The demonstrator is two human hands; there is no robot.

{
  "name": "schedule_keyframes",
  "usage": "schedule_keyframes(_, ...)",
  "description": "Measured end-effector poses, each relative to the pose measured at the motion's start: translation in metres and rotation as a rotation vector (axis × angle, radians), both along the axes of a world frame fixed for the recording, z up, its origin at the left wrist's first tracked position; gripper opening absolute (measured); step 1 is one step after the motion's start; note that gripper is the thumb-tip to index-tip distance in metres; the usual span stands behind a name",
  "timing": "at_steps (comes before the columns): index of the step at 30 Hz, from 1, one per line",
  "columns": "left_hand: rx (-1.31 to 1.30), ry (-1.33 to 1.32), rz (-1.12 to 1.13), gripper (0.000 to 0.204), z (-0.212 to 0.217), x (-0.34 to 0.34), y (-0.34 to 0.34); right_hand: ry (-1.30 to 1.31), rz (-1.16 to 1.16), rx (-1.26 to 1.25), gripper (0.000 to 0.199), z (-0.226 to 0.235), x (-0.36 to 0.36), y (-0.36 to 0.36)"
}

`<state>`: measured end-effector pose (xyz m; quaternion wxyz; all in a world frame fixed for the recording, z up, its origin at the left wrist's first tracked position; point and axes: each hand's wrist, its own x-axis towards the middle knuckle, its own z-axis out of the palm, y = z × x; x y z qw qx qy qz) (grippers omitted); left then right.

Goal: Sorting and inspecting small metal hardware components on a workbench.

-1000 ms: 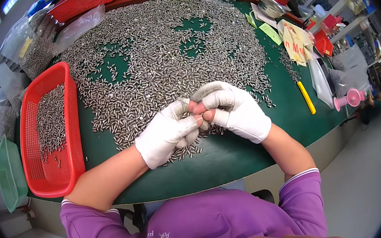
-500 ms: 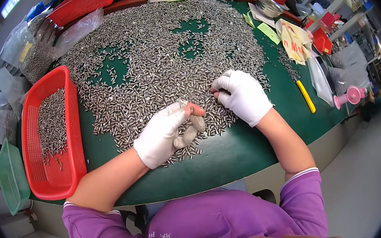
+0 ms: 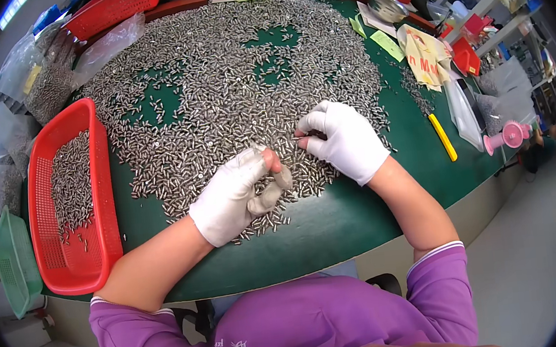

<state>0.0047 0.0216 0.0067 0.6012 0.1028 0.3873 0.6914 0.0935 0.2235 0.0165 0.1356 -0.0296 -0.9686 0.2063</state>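
A wide layer of small silvery metal pins (image 3: 216, 99) covers much of the green tabletop (image 3: 312, 237). My left hand (image 3: 236, 195), in a white glove with bare thumb tip and greyed fingers, curls closed just above the near edge of the pins; whatever lies in its fingers is hidden. To its right, my right hand (image 3: 348, 140), gloved with fingertips bare, bends thumb and forefinger together over the pins. Whether a pin sits in that pinch is too small to tell. The two hands are apart.
At left stands a red perforated basket (image 3: 105, 191) partly filled with pins, beside a green basket (image 3: 16, 262). Bags of pins (image 3: 51, 82) lie behind it. On the right are a yellow-handled tool (image 3: 443, 137), a printed cloth-like bag (image 3: 425, 56) and a pink fan (image 3: 511, 135).
My right hand has shifted slightly left, its thumb and forefinger now closer together. The left hand's fingers have drawn in a little. The whole view has slid slightly.
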Motion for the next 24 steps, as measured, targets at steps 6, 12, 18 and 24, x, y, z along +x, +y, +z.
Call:
schedule_keyframes(6,-0.001,-0.006,-0.005,0.017,-0.001,0.000,0.000,0.147,-0.027,0.018,0.008,-0.001,0.001,-0.003)
schedule_keyframes(12,0.024,0.042,-0.024,0.018,-0.003,0.001,0.000,0.195,0.030,-0.283,0.010,0.011,0.004,-0.015)
schedule_keyframes(18,-0.021,0.129,-0.021,0.022,0.002,0.003,0.001,0.127,0.112,-0.381,0.014,0.020,0.012,-0.031)
schedule_keyframes(24,-0.011,0.147,-0.010,0.018,-0.002,0.000,0.000,0.317,0.131,-0.091,0.014,0.021,0.006,-0.028)
